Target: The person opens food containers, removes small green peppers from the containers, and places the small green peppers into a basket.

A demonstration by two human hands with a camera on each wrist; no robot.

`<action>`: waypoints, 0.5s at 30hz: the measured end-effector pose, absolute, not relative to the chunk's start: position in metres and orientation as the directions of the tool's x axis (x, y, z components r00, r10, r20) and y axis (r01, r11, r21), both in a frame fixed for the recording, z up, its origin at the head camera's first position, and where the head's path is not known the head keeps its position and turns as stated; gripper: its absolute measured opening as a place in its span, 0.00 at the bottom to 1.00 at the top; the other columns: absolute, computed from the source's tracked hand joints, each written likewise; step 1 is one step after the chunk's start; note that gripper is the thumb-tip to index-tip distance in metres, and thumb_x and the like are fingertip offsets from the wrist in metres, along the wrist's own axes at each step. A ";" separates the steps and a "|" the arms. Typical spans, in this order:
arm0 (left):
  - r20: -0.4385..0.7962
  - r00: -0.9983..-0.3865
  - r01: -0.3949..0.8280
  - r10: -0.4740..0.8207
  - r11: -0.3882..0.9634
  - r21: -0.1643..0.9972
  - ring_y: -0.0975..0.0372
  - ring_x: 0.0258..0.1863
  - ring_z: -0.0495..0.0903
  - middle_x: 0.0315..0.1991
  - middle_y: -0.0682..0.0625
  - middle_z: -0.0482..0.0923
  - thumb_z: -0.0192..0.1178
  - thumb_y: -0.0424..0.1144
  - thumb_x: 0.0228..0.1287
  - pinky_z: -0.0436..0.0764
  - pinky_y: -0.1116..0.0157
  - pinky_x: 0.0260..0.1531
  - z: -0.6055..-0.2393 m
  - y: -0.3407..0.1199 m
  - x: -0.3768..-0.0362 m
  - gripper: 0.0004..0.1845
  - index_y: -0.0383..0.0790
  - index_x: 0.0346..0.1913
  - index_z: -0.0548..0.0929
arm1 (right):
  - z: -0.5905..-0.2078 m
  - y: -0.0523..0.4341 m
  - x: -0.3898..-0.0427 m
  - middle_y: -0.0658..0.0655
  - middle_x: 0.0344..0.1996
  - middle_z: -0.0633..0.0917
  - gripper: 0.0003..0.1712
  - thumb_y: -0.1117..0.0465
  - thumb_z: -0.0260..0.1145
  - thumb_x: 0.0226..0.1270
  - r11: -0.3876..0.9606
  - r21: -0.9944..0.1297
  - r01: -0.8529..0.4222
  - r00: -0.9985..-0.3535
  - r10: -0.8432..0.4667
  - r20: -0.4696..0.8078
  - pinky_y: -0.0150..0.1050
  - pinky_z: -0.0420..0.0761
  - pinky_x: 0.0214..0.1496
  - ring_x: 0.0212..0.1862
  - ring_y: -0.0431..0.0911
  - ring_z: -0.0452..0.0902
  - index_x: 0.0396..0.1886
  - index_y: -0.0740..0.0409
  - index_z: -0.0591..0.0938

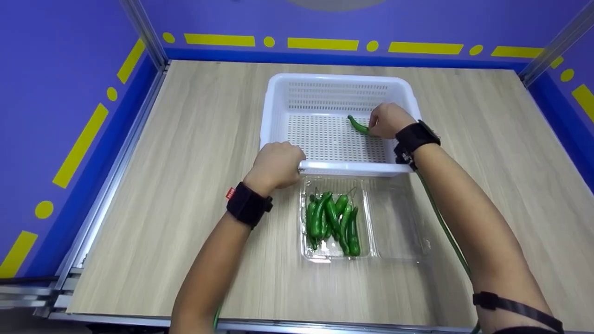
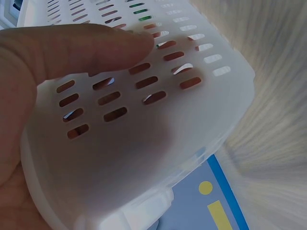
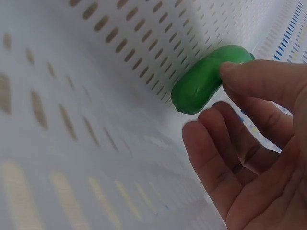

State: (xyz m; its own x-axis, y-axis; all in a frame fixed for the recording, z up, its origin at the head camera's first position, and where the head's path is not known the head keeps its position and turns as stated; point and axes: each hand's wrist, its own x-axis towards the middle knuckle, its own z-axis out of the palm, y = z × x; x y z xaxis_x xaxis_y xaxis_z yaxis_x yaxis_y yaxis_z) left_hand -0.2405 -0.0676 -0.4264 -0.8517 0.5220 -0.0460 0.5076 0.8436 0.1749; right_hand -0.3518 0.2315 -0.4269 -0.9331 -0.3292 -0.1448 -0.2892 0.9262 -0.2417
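Pepper first: I am holding one green chili by its near end between my right hand's thumb and fingertips, low inside the white basket, toward its right side and over the perforated floor. My left hand is curling tightly around the basket's near-left rim, keeping it from sliding on the wooden table. Doing this well, I judge, is a matter of keeping the pinch light so the skin is not bruised, and keeping the basket steady. Near me, just against the basket's near wall, a clear plastic tray is lying open with the other peppers bunched in its left half.
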 end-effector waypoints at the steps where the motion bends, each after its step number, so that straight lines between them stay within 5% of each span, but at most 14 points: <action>1: -0.048 -0.852 0.506 0.521 0.844 0.177 0.59 0.22 0.74 0.18 0.56 0.69 0.63 0.32 0.51 0.80 0.56 0.29 -0.426 -0.068 -0.241 0.17 0.50 0.17 0.66 | -0.427 0.232 -0.352 0.66 0.39 0.88 0.10 0.66 0.65 0.57 0.925 -0.239 -0.294 -0.932 -0.334 -0.145 0.50 0.80 0.44 0.37 0.56 0.81 0.34 0.66 0.88; 9: -0.057 -0.858 0.493 0.510 0.850 0.185 0.60 0.22 0.71 0.18 0.57 0.66 0.61 0.31 0.51 0.78 0.58 0.28 -0.425 -0.068 -0.240 0.17 0.50 0.17 0.64 | -0.426 0.231 -0.353 0.63 0.35 0.89 0.10 0.61 0.66 0.58 0.929 -0.258 -0.265 -0.939 -0.309 -0.150 0.46 0.77 0.39 0.34 0.55 0.81 0.32 0.64 0.88; 15: -0.059 -0.855 0.497 0.515 0.846 0.192 0.61 0.21 0.69 0.17 0.57 0.64 0.61 0.30 0.50 0.77 0.59 0.27 -0.425 -0.067 -0.240 0.18 0.50 0.17 0.64 | -0.424 0.230 -0.351 0.69 0.45 0.87 0.18 0.56 0.67 0.61 0.932 -0.291 -0.216 -0.943 -0.276 -0.187 0.52 0.79 0.50 0.42 0.58 0.81 0.42 0.67 0.87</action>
State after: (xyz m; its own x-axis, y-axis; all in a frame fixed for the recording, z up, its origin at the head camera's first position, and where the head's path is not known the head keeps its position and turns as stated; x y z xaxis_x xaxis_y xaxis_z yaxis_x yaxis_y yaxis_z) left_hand -0.2400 -0.0675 -0.4250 -0.8549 0.5155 -0.0588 0.4971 0.8462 0.1919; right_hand -0.3510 0.2301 -0.4239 -0.9426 -0.2765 -0.1871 -0.2156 0.9321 -0.2909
